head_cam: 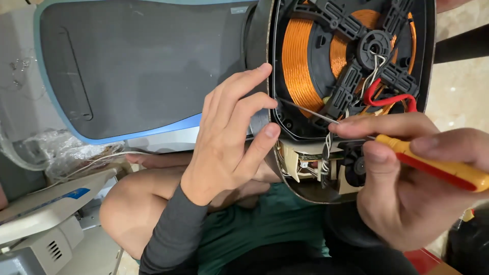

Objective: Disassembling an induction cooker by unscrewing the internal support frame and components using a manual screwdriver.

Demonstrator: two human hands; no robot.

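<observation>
Right grip (407,173) closed around screwdriver (433,160), left grip (229,137) open on cooker rim (272,109), 1 narrow gap between.

The screwdriver (438,163) in my right fingers (377,126) has a yellow handle with a red stripe and a bare silver shaft. Just above those fingers the coil (298,61) shines copper-orange in fine rings, under a black frame (356,46). A red wire (387,97) and white wires (374,69) cross it. Beyond my left fingers (239,112) lies a dark grey panel (147,61) edged in blue. My sleeve (168,239) is charcoal, my shorts (254,224) green.
</observation>
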